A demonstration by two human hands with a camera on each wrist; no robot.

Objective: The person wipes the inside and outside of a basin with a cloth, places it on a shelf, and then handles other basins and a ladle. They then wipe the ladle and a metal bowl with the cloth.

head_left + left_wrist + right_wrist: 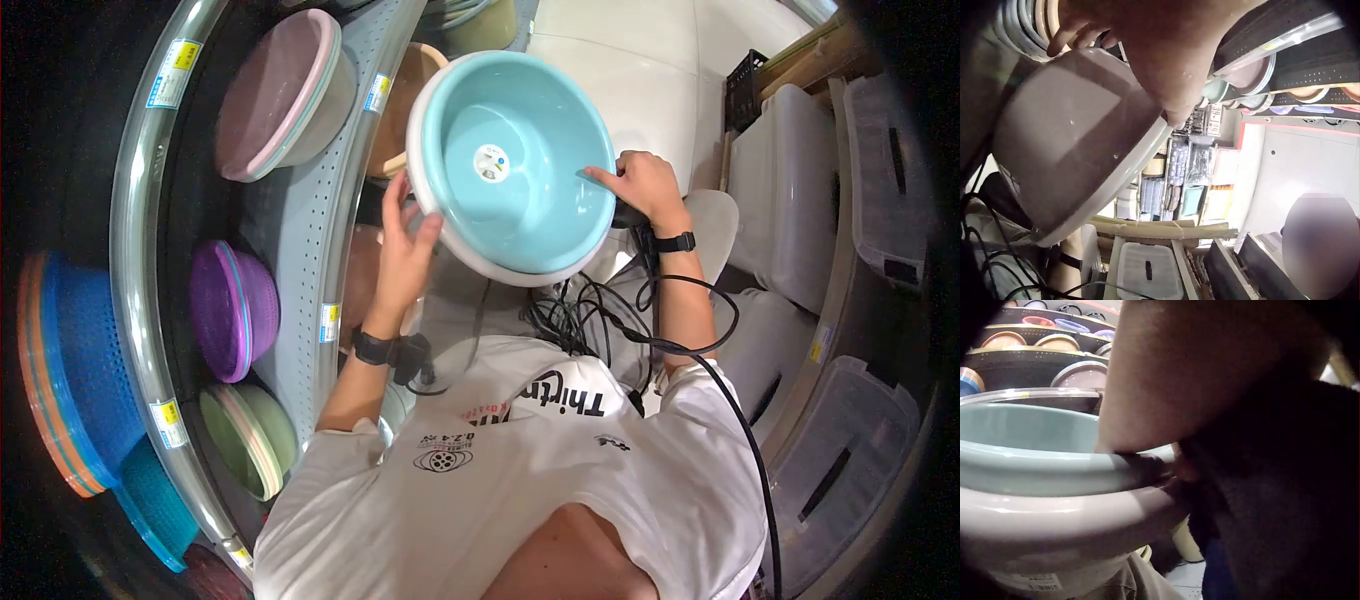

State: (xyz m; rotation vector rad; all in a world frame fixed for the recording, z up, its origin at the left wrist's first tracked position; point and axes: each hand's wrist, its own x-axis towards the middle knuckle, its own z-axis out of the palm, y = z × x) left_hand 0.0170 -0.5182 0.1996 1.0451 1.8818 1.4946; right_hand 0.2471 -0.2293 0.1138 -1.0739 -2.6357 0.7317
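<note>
A light blue basin (520, 110) with a round sticker on its floor sits nested inside a pale pinkish-white basin (425, 190). Both are held in front of the chest, tilted so the inside faces me. My left hand (405, 250) grips the left side, thumb at the rim and fingers along the outer wall. On the right side, my right hand (648, 188) holds the rims, its thumb over the blue basin's inner edge; its other fingers are mostly hidden. A small gap shows between the two rims in the right wrist view, where a label (1035, 581) marks the pale basin.
Shelves on the left hold a pink basin (270, 100), purple baskets (235, 310), green basins (245, 440) and blue baskets (95, 350). Lidded plastic boxes (790, 190) line the right. Black cables (590, 320) hang below the basins. Another person, blurred, appears in the left wrist view.
</note>
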